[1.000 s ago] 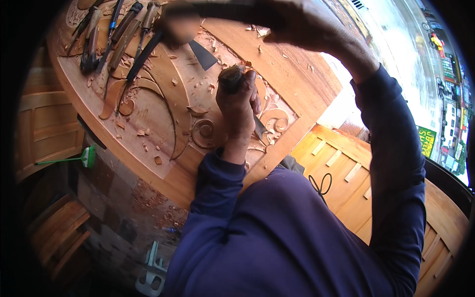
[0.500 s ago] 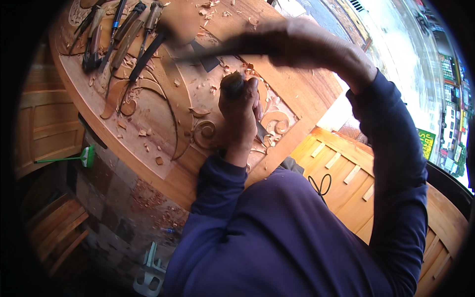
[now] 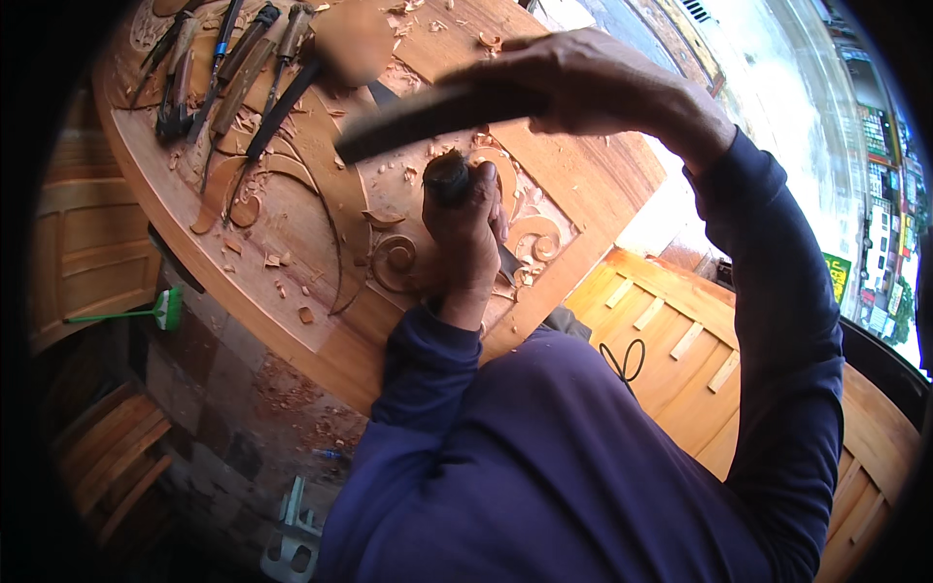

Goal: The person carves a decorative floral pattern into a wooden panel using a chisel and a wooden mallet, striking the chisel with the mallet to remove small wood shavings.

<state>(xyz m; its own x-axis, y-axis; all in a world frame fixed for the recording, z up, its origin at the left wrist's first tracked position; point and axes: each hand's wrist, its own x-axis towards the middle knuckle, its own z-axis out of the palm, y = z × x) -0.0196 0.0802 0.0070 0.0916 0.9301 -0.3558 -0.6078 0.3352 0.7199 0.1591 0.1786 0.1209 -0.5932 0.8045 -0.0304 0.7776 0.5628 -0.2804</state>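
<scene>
My left hand (image 3: 463, 233) is wrapped round a carving chisel (image 3: 448, 178), whose dark, worn handle end sticks up above the fist. Part of its flat blade (image 3: 508, 264) shows below the fingers, near a carved scroll (image 3: 535, 239) on the wooden panel (image 3: 364, 335); the cutting edge is hard to see. Higher up, my right hand (image 3: 593, 85) grips a long, flat, dark wooden striking bat (image 3: 437, 119). The bat's far end hangs beyond the chisel handle, apart from it and slightly blurred. Pale shavings and chips lie about the carving.
Several carving chisels (image 3: 243, 87) lie at the panel's far left, beside a rounded wooden block (image 3: 355, 44). A slatted wooden piece (image 3: 671, 340) stands at the right. Below the panel are a green broom (image 3: 168, 308), a pale plastic stool (image 3: 292, 544) and chips on the tiled floor.
The bat has swung slightly and its far end now sits lower and nearer to me, with less blur. My left hand keeps its hold on the chisel in nearly the same place.
</scene>
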